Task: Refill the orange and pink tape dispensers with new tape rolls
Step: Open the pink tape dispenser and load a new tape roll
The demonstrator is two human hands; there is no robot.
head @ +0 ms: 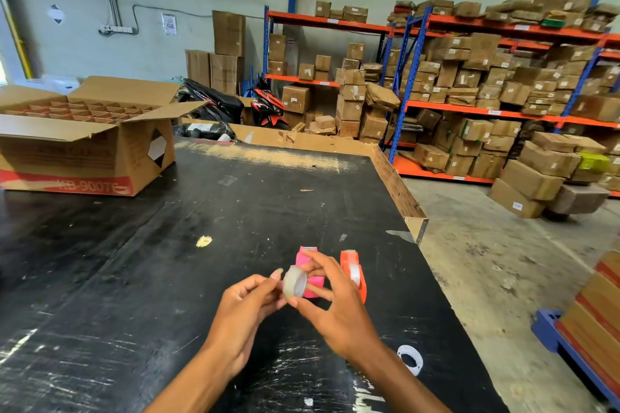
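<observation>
A clear tape roll (295,282) is held above the black table (167,278) between both hands. My left hand (246,307) pinches its left rim. My right hand (335,303) grips it from the right, with fingers over the top and the thumb below. Just behind the roll stands the pink tape dispenser (310,265), partly hidden by my fingers. The orange tape dispenser (354,271) stands to its right with a white roll visible inside it.
A white plastic ring (410,359) lies on the table near my right forearm. An open cardboard box with dividers (84,144) sits at the table's back left. The table's right edge (416,218) drops to a concrete floor; shelves of boxes stand beyond.
</observation>
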